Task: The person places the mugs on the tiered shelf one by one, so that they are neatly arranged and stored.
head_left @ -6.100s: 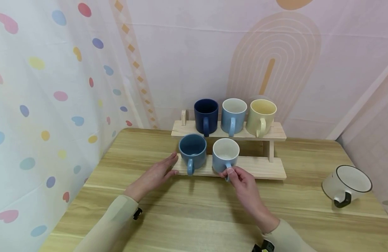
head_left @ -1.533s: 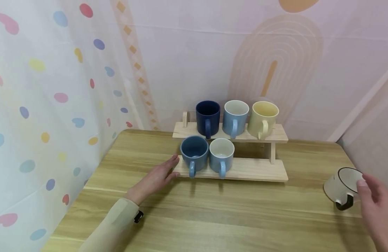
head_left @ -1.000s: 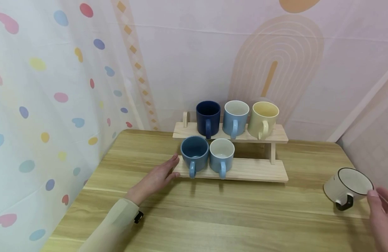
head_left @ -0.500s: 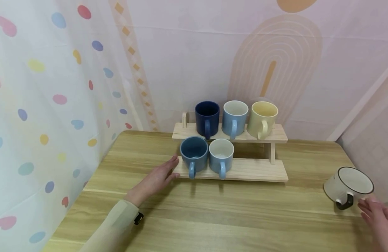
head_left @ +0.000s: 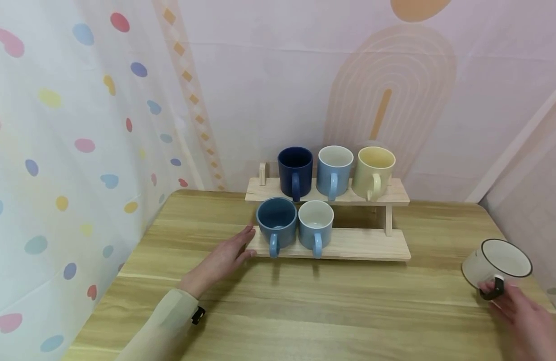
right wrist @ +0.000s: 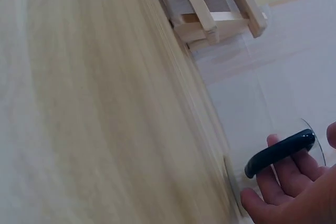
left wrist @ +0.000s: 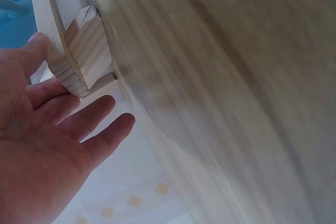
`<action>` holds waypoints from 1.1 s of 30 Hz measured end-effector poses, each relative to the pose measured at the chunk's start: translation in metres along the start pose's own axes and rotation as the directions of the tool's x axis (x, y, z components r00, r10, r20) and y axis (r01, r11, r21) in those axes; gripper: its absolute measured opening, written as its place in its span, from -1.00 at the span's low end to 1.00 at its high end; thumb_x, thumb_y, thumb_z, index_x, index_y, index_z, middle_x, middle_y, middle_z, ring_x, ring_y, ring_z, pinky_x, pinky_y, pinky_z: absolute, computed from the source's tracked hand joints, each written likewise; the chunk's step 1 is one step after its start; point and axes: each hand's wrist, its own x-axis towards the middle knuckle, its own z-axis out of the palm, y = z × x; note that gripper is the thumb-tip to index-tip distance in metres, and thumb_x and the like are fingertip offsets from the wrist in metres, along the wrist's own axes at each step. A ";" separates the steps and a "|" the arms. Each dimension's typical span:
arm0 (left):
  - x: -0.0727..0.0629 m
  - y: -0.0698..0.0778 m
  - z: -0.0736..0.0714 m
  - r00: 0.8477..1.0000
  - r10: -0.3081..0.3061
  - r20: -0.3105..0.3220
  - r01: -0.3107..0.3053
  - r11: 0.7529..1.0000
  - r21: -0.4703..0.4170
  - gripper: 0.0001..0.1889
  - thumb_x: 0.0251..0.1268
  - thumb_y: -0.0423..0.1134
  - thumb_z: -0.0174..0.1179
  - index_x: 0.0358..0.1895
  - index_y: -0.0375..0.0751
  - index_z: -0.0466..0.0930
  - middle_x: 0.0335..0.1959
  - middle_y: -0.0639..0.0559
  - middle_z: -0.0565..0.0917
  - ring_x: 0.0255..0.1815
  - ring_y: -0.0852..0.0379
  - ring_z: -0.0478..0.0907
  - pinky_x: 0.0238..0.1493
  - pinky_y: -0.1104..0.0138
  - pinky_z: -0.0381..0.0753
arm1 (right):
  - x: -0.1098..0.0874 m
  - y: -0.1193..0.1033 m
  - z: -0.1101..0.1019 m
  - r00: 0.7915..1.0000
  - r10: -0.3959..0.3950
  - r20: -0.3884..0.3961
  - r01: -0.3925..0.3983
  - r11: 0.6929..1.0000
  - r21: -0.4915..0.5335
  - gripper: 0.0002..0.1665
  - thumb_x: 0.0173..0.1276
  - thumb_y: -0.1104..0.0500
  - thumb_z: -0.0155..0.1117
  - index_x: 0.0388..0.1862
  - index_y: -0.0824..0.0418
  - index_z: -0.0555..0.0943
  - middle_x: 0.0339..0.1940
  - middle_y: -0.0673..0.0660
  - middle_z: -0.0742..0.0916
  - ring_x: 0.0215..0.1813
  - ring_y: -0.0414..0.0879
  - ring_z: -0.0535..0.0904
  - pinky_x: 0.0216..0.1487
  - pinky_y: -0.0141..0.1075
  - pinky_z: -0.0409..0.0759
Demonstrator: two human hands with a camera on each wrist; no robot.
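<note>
My left hand [head_left: 221,260] is at the left end of the two-tier wooden rack [head_left: 368,244]; in the left wrist view, its thumb and forefinger grip the plank's end from two sides. At the far right stands a white mug [head_left: 474,265] with a black rim. Fingers of my right hand [head_left: 526,313] pass behind its black handle [right wrist: 278,153], the thumb apart from it. On the lower tier are a teal-blue mug [head_left: 278,223] and a light blue mug [head_left: 315,225] with a white inside. The upper tier bears a navy mug [head_left: 295,173], another light blue mug [head_left: 334,173] and a yellow mug [head_left: 373,175].
The rack stands near the back of a wooden table [head_left: 305,316]. A patterned curtain [head_left: 269,75] hangs behind and a dotted one [head_left: 88,175] at the left. Bare plank shows on the lower tier, right of the light blue mug.
My right hand has let go of the lower light blue mug, which now sits nearer the teal-blue one. It has moved right, past the white mug's rim, to its handle. My left hand has stayed put.
</note>
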 end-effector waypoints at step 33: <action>-0.001 0.003 -0.002 1.000 -0.022 0.013 0.023 1.000 -0.014 -0.33 0.61 -0.06 0.13 0.58 -0.37 0.22 0.63 -0.25 0.15 0.58 -0.22 0.22 0.51 -0.09 0.28 | -0.003 0.003 0.021 0.993 -0.066 -0.094 0.076 0.992 0.105 -0.56 0.67 0.06 0.05 -0.33 0.12 0.79 -0.32 -0.14 0.79 -0.18 -0.40 0.70 -0.19 -0.57 0.62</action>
